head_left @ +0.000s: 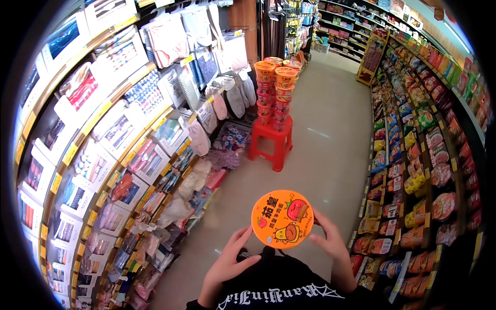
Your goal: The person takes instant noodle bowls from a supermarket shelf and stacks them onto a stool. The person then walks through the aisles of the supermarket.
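Observation:
An instant noodle cup (282, 219) with a round orange lid, printed with a tomato and a cartoon cow, is between my two hands in front of my chest. My left hand (233, 260) grips the cup's left side, its fingertips partly hidden behind the rim. On the other side, my right hand (329, 238) holds the right edge, with fingers curled behind it. The cup's body is hidden under its lid. Farther ahead, stacks of similar noodle cups (284, 77) rise from a red plastic stool (271, 140) on the aisle floor.
Along the left runs a shelf (106, 121) of boxed towels and textiles, with socks (235, 98) hanging farther on. Packaged snacks fill the long shelf (413, 155) on the right. Tiled floor (330, 134) lies between, and a yellow display rack (373, 56) stands at the far right.

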Demonstrator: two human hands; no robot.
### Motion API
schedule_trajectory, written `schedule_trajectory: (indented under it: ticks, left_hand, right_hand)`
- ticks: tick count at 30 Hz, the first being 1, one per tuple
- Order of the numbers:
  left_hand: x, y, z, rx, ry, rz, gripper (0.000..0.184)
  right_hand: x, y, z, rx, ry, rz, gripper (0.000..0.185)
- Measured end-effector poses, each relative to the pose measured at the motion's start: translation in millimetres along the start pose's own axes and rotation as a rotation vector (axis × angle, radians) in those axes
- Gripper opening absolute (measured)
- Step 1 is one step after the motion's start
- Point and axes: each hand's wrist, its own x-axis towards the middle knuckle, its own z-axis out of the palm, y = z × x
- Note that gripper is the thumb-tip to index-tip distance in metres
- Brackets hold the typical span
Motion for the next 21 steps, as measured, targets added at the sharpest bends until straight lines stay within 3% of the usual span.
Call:
schedule_trajectory:
  ticks: [11, 21]
  left_hand:
    - [108, -33, -40, 0.050, -0.172, 0.013, 0.071]
    - [216, -33, -147, 0.075, -0.142, 0.140, 0.073]
  right_hand:
    - [49, 44, -19, 0.088, 0.155, 0.090, 0.065]
    - [210, 39, -16, 0.058, 0.170, -0.026, 0.069]
